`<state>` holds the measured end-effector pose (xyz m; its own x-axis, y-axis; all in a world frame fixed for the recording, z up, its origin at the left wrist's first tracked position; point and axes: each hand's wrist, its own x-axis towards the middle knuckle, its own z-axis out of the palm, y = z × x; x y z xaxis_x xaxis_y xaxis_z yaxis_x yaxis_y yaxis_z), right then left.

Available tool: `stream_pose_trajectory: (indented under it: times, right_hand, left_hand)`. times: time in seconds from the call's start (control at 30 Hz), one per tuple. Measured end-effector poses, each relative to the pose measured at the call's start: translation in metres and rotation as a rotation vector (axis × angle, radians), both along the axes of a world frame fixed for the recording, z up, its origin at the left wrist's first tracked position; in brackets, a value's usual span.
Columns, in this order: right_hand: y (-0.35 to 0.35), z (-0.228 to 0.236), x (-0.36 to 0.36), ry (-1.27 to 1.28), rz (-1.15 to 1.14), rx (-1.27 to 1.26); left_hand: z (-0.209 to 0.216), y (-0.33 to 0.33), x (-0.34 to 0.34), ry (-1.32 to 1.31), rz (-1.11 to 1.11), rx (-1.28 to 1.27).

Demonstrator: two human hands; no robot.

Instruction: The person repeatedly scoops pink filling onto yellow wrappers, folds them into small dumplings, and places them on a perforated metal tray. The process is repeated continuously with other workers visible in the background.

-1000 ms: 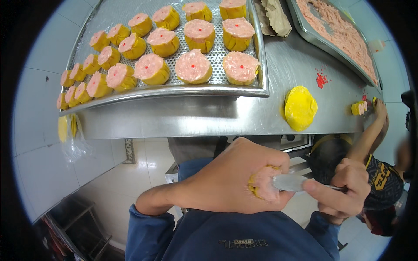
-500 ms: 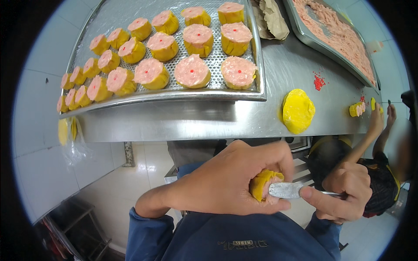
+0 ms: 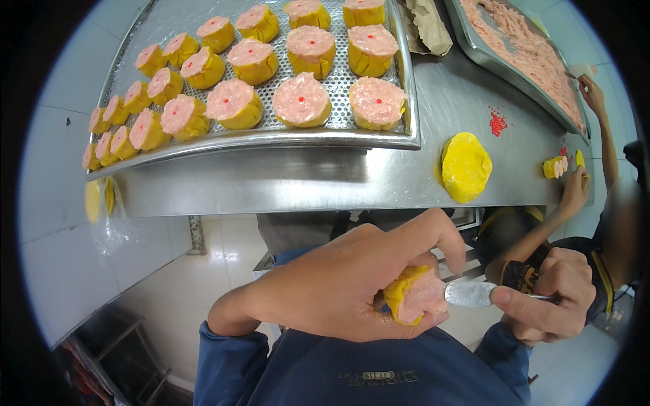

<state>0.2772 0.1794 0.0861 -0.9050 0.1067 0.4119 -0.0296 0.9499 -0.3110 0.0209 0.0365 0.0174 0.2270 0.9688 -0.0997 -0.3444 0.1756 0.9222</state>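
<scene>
Cupped in my left hand is a siu mai dumpling, a yellow wrapper around pink filling that faces right. Thumb and fingers curl around its wrapper. My right hand grips a spatula with a flat metal blade, its thumb pressed along the blade's base. The blade's tip meets the right edge of the pink filling. Both hands are in front of my body, nearer than the table edge. Beyond them, a round stack of yellow wrappers lies on the steel table.
A perforated tray holds rows of dumplings, most with a red dot. Red bits lie on the table below a pan of pink filling. Crumpled brown paper sits between them. At right, a co-worker's hands are near more dumplings.
The spatula has drawn right, from over the filling to its edge, uncovering more pink. My left index finger has lifted. The co-worker's one hand has reached up to the filling pan.
</scene>
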Motion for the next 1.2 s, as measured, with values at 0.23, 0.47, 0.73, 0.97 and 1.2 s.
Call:
stream_pose_trajectory:
  times: [0.23,0.47,0.73,0.97,1.2]
  right_hand:
    - [-0.004,-0.002,-0.017,-0.114,0.16,0.025]
    - [-0.004,0.012,-0.006,-0.068,0.012,0.049]
    - [-0.007,0.003,-0.017,-0.087,0.116,0.053]
    - [0.0,0.011,-0.006,-0.079,0.123,0.056]
    - [-0.007,-0.007,-0.014,-0.029,0.102,0.07]
  left_hand:
    - [-0.014,0.013,0.01,0.337,-0.034,0.424]
    - [-0.003,-0.004,0.003,0.186,0.038,0.12]
    - [-0.011,0.01,0.01,0.392,-0.024,0.402]
    - [-0.001,0.0,0.0,0.256,-0.067,0.112]
    - [-0.014,0.009,0.016,0.359,-0.044,0.351]
